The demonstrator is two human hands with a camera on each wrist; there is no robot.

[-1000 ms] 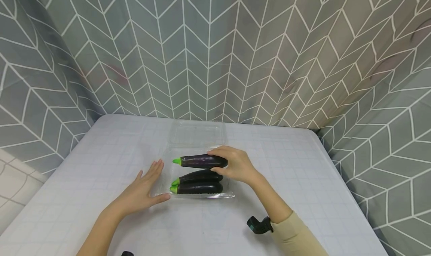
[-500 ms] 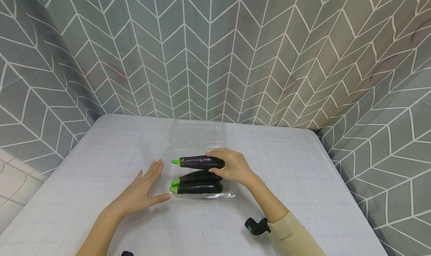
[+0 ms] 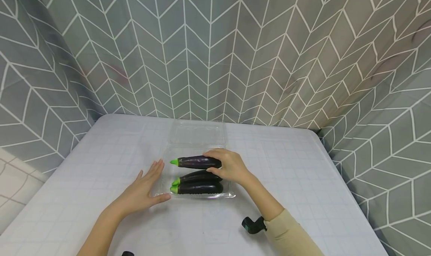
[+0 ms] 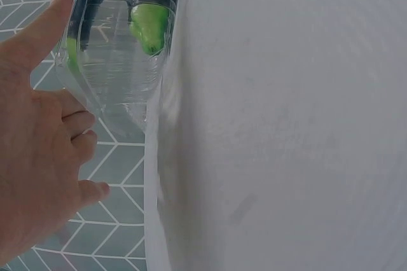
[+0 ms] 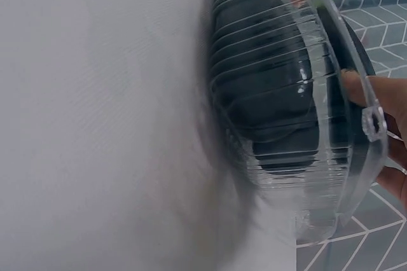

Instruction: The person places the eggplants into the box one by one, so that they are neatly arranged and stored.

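- The far eggplant [image 3: 198, 162], gripped by the right hand [image 3: 232, 167], was shifted left, seemingly better centred over the container [image 3: 215, 196].
- The left hand [image 3: 145, 190] was spread.

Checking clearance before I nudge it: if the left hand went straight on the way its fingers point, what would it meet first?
Most likely the clear box: its left side lies right ahead of the left hand. Whether they already touch there, I can't tell.
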